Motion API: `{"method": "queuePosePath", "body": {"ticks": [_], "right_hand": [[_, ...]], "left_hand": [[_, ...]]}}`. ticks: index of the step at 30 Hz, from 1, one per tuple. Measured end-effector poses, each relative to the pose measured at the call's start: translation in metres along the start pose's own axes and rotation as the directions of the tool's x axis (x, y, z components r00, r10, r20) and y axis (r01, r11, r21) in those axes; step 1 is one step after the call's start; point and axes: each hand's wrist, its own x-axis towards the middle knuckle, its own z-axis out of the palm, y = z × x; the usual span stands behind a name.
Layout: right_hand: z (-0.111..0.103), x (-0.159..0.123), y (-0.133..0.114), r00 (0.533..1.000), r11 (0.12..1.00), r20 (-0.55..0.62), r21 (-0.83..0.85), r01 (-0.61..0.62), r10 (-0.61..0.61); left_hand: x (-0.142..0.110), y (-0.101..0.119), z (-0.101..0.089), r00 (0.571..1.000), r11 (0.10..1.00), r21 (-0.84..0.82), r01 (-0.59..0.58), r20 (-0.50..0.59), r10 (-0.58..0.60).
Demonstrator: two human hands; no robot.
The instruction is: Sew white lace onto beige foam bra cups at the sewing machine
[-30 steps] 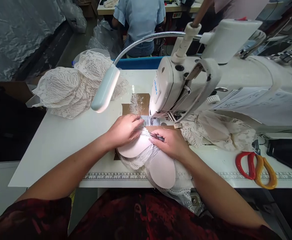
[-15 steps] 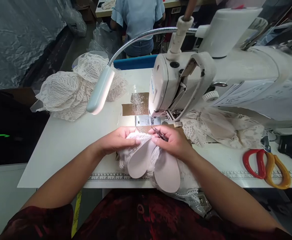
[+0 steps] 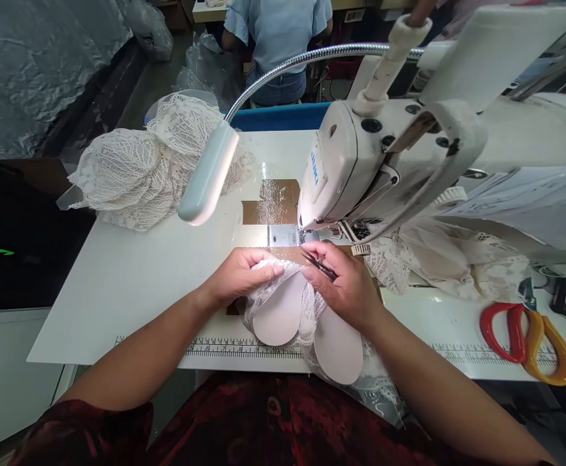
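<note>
A white lace bra piece (image 3: 277, 317) with two smooth oval cups hangs over the table's front edge. My left hand (image 3: 244, 275) pinches its upper lace edge between thumb and fingers. On the other side, my right hand (image 3: 343, 278) grips the same edge with thumb and fingertip. Small dark thread snips (image 3: 320, 265) are also tucked in my right hand, their points toward the upper left. Just beyond my hands are the needle area and metal plate (image 3: 283, 235) of a white sewing machine (image 3: 343, 162).
A lit lamp (image 3: 209, 171) on a bendy neck hangs over the white table (image 3: 132, 272). Stacked lace cups (image 3: 127, 168) lie at left. More lace (image 3: 447, 255) lies under the machine arm. Scissors (image 3: 528, 340) with red and orange handles rest at right. A person (image 3: 277, 42) sits beyond.
The view has shifted slightly, so the machine looks larger. Both hands still hold the lace edge, now stretched a little straighter between them, and the cups hang slightly farther right.
</note>
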Motion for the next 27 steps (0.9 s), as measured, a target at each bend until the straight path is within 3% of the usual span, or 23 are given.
{"method": "queuePosePath", "body": {"ticks": [4, 10, 27], "right_hand": [[-0.001, -0.004, -0.001, 0.991, 0.99, -0.011, -0.058, 0.132, -0.132], [0.007, -0.006, -0.004, 0.981, 0.975, 0.033, -0.107, 0.194, -0.192], [0.012, -0.008, 0.001, 0.975, 0.961, -0.043, -0.186, 0.205, -0.217]], "left_hand": [[-0.001, -0.002, 0.001, 1.0, 1.0, -0.026, 0.003, 0.005, -0.003], [-0.001, -0.001, 0.003, 0.999, 0.999, -0.032, -0.038, 0.01, 0.038], [-0.003, 0.001, 0.004, 1.0, 0.998, -0.053, -0.017, -0.005, 0.017]]}}
